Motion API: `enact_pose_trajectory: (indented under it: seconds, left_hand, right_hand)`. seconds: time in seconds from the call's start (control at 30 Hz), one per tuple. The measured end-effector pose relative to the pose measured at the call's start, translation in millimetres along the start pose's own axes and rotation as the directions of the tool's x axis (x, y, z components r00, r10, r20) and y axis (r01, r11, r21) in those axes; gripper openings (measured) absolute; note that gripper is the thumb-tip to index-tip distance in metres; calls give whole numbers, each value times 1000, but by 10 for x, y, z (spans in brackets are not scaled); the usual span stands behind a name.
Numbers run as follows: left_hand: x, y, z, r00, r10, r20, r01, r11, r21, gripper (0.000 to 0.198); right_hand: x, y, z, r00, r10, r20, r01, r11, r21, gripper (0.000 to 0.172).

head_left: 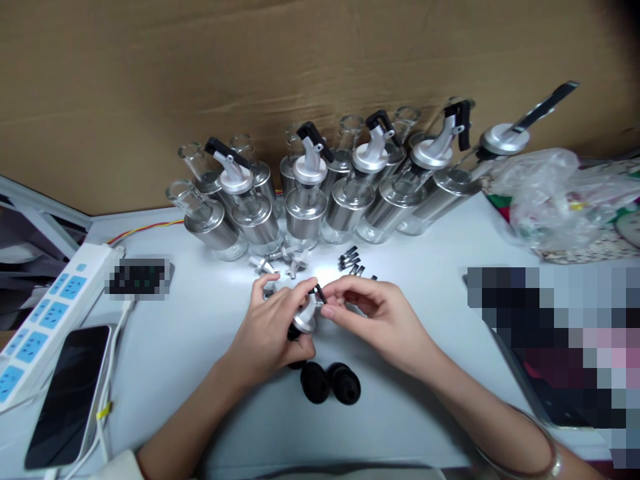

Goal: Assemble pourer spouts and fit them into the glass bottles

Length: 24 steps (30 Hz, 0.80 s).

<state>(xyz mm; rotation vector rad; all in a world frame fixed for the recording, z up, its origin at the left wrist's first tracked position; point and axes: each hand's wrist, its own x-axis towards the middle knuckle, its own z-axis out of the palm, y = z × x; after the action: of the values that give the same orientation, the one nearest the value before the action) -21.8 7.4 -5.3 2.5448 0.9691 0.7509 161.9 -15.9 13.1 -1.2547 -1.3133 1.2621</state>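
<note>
Left hand (275, 327) curls round a silver metal pourer with a flared base (305, 320), thumb below and forefinger on top, above the middle of the smooth white table (165, 353). Right hand (383, 313) meets it from the other side, thumb and forefinger pinching the slim black lever (320, 293) at the pourer's tip. Just beside the left thumb, towards the table's near edge, sit rounded black stoppers (315, 382), one partly hidden under that hand. Beyond the fingers, towards the far edge, lie loose silver metal spouts (295, 262) and, to their right, a small group of loose black levers (350, 260). Past these, clear glass bottles with brushed steel bands (306, 217) stand in rows along the far edge, five of the front ones topped with silver pourers. A white power strip with blue sockets (47, 320) runs along the left edge, a black-screened phone (70, 397) near the near left corner. Crumpled clear plastic (545, 200) lies at the far right corner
</note>
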Motion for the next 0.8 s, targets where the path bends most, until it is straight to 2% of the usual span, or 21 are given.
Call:
enact_pose_trajectory:
  seconds: [0.17,0.27,0.43,0.53,0.63,0.8]
  left_hand:
    - [-2,-3,-9,1000,-5,28,6,1000,-24,63]
    - [1,-5,-16,999,-13,45,15,999,-36,62]
    - [-19,-8,-5,999,-1,51,7,993,-118,61]
    - [-29,-11,8,999,10,35,-5,991,-137,58]
    - [-23,-7,11,1000,17,25,-13,989,-148,53]
    - [-7,9,-5,998,8,70,5,982,-188,48]
  right_hand:
    - [3,-10,-11,999,29,20,-29,1000,3,10]
    - [9,-9,-28,996,80,46,-84,993,83,8]
    - [30,4,-82,950,162,268,-254,899,357,9]
    - [39,8,-90,919,196,343,-336,845,417,14]
    - [44,10,-80,899,187,397,-353,846,400,17]
    - [40,29,-77,888,120,443,-307,874,378,19]
